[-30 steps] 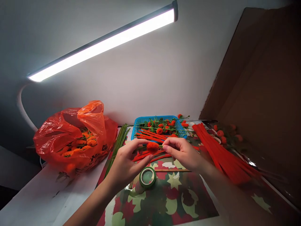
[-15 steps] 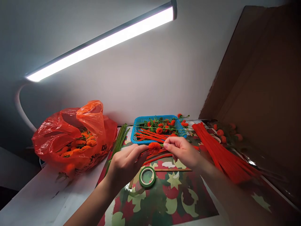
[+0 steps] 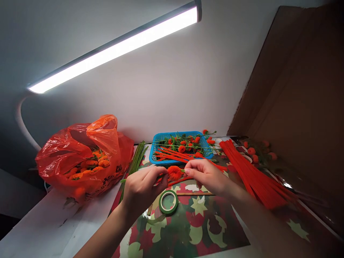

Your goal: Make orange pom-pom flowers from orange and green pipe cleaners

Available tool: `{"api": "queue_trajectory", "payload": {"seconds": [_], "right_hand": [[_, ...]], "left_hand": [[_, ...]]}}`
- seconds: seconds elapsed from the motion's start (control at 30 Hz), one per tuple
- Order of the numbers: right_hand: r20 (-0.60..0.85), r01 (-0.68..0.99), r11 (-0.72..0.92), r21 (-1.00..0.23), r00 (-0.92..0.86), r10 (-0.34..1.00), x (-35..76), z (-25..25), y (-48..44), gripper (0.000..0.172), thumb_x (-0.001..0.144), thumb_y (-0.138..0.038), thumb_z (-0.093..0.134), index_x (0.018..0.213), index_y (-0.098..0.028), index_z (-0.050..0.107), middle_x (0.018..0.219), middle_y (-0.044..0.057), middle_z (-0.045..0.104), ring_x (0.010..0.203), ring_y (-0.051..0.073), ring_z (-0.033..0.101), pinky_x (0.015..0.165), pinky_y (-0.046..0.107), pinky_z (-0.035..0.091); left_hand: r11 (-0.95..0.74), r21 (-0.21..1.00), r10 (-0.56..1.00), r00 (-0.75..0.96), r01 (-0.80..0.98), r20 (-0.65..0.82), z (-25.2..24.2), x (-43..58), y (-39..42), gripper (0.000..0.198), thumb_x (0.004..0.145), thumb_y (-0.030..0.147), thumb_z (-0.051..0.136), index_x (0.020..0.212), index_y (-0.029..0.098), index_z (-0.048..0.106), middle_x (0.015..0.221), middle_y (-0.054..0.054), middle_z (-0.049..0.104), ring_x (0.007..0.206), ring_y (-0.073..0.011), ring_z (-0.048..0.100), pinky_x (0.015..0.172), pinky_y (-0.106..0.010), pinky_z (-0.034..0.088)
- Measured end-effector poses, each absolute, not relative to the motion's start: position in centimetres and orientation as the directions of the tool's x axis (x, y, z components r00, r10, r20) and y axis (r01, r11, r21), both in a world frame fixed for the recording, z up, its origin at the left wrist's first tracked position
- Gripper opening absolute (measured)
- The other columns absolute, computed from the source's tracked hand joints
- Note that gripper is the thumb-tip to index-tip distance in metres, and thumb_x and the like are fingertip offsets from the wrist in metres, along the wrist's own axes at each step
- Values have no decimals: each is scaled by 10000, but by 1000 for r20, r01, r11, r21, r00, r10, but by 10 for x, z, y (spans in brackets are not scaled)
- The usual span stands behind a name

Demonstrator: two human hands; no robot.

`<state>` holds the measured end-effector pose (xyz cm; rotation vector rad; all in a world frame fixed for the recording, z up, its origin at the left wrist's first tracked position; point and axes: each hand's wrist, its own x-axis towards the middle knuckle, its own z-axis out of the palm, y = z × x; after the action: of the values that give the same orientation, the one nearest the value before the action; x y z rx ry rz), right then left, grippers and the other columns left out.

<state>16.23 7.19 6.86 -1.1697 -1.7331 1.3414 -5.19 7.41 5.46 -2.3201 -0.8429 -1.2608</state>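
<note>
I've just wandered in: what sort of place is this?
Probably a craft workspace: there's a blue basket of orange flowers, a bundle of red strips and a roll of green tape.

Dark lettering (image 3: 119, 168) on the red plastic bag (image 3: 61, 152) — creased; illegible

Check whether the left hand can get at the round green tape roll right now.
Likely yes: the tape roll lies uncovered near the left hand, though that hand seems busy holding the fuzzy orange-red flower.
</note>
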Motion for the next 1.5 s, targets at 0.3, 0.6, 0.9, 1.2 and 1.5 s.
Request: {"api": "queue_trajectory", "payload": {"seconds": [0.3, 0.6, 0.9, 1.2, 1.5], "right_hand": [[-1, 210, 107, -972, -460, 888, 165, 75, 69, 205, 884, -327, 491, 755, -169, 505, 580, -60, 377, 503, 67, 343, 460, 172, 335], [-2, 353, 228, -908, -546, 838, 167, 78, 65, 235, 920, -389, 470, 839, -180, 541, 664, -36, 459, 573, 89, 412, 485, 191, 315], [-25, 270, 163, -949, -580, 814, 160, 77, 63, 288, 911, -411, 481, 777, -161, 528, 651, -38, 425, 562, 82, 385, 497, 197, 301], [-46, 233, 114, -966, -583, 811, 162, 76, 64, 305, 884, -424, 502, 749, -153, 535, 601, -44, 420, 530, 82, 383, 477, 201, 291], [-27, 129, 63, -990, -603, 797, 163, 74, 67, 383, 855, -527, 533, 747, -159, 517, 586, -52, 412, 518, 78, 395, 472, 194, 323]], "left_hand": [[-786, 60, 380, 405, 615, 831, 58, -50, 72, 70, 805, 131, 593, 864, 161, 574, 680, 4, 672, 559, -104, 625, 527, -191, 469], [-799, -21, 328, 464, 601, 823, 58, -51, 71, 21, 837, 161, 582, 838, 170, 600, 637, 3, 674, 538, -121, 625, 539, -219, 477], [-820, 26, 354, 469, 572, 809, 60, -48, 68, 106, 796, 99, 568, 732, 183, 576, 539, 40, 586, 440, -79, 511, 467, -188, 409], [-837, -9, 311, 488, 548, 816, 57, -44, 68, 106, 798, 76, 562, 769, 179, 569, 553, 32, 574, 456, -89, 500, 471, -197, 405], [-823, 82, 394, 461, 562, 795, 61, -46, 63, 89, 790, 118, 557, 842, 190, 551, 606, 19, 579, 496, -111, 527, 495, -225, 435]]}}
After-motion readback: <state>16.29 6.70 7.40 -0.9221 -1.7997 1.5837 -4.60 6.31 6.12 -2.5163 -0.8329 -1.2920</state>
